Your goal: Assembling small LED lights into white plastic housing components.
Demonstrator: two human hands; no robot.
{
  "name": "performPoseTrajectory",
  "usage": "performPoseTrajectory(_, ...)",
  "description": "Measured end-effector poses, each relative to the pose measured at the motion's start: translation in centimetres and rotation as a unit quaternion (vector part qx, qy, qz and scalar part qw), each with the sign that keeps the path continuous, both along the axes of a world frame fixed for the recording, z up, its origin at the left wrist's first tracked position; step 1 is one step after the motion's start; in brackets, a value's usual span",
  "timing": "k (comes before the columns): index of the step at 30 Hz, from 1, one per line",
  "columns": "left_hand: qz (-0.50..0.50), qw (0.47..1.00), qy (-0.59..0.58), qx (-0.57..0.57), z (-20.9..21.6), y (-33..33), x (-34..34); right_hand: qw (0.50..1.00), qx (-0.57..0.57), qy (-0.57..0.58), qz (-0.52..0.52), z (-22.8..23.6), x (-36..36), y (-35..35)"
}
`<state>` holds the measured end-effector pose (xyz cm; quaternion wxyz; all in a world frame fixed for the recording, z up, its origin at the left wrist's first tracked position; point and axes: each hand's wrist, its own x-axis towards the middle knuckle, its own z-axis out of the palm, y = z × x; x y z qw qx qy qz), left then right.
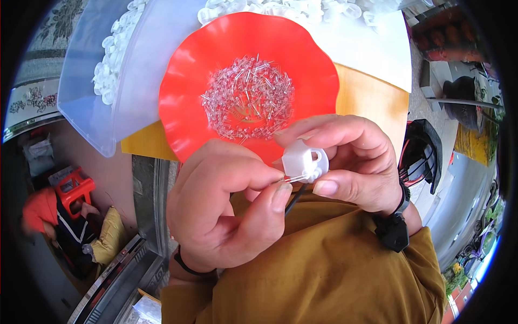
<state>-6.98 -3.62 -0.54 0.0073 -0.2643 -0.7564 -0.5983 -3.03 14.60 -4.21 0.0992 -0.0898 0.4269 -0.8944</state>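
My left hand (232, 208) pinches a small LED (296, 179) between thumb and forefinger. Its body is mostly hidden by the fingertips, while its two thin metal legs point right. They reach the face of a small white plastic housing (294, 160), but I cannot tell whether they have entered it. My right hand (359, 162) is closed around that housing, which has a rounded flange with a hole. Just beyond both hands lies a red wavy-edged plate (183, 97), with a loose heap of clear LEDs (248, 94) in its middle.
White plastic pieces lie in a translucent bin (89, 127) at far left and in a heap (280, 7) at the far edge. Part of the wooden tabletop (372, 97) shows right of the plate. At left a person (46, 216) is beside a red stool (75, 186).
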Motion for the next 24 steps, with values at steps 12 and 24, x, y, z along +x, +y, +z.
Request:
performPoseTrajectory(12,-0.024,0.998,-0.051,-0.019,0.48,-0.43,0.43,0.999,-0.017,-0.046,0.008,0.29,0.07,-0.21)
performPoseTrajectory(24,0.012,0.999,-0.021,0.022,-0.21,0.13,-0.14,1.000,-0.015,0.023,0.000,-0.27,-0.28,-0.18)
